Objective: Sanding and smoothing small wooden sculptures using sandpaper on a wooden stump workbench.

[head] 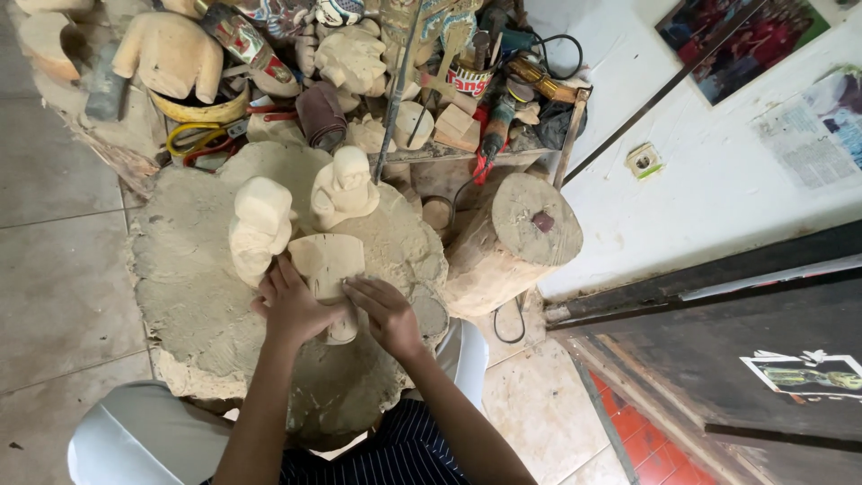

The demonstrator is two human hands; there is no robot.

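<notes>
two hands on a pale wood carving, centre of the frame

seen from above, head camera looking down. left hand [292,305] wrapped round the lower left side of an unfinished wooden carving [328,265], fingers curled against it, holding it steady. right hand [388,313] laid over its lower right edge, fingers pressed flat and close together on the wood; whether anything small, such as sanding paper, sits under those fingers cannot be told. carving resting in the middle of the frame on a dust-caked cloth [193,278] spread over the lap.

just above it, two more pale figures: a taller blank [260,224] on the left, touching or nearly touching the left hand, and a rounder seated figure [344,189] to its right. further right, a log stump [516,238] with a small dark object on top. across the top of the frame, a crowded shelf of tools [467,81], tins and other rough carvings. white wall [718,180] on the upper right, tiled floor [63,224] on the left.

judged from the pose: surface work on the carving, rubbing or smoothing, with one hand bracing and the other working. likely called for next: firm bracing on the left, even pressure on the right, and turning the piece to reach an untouched face.
</notes>
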